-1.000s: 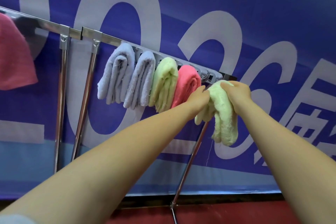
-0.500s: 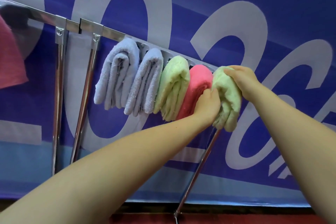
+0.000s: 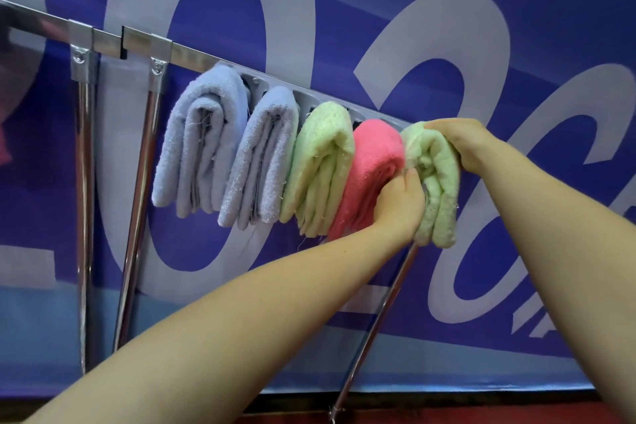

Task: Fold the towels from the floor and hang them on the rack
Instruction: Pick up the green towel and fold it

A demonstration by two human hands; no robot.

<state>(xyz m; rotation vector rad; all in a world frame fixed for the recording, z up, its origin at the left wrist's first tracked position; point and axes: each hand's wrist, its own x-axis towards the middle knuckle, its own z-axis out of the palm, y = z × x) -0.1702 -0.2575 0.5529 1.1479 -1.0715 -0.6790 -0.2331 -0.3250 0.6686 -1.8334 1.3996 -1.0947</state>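
A shiny metal rack (image 3: 144, 41) runs across the blue banner wall. Folded towels hang on it side by side: two lavender ones (image 3: 203, 141) (image 3: 265, 155), a light green one (image 3: 323, 162), a pink one (image 3: 371, 169) and, at the right end, another light green towel (image 3: 437, 182). My right hand (image 3: 461, 144) grips the top fold of that last green towel at the bar. My left hand (image 3: 402, 203) pinches its left edge lower down, between it and the pink towel.
Chrome legs (image 3: 84, 200) (image 3: 137, 203) drop from the rack at left, and a slanted leg (image 3: 375, 323) runs down below my left hand. A pink cloth edge (image 3: 3, 151) shows at far left. Red floor (image 3: 447, 418) lies at the bottom.
The green towel went from dangling loose off the rack's right end to hanging folded over the bar next to the pink towel. Both hands moved up and left with it.
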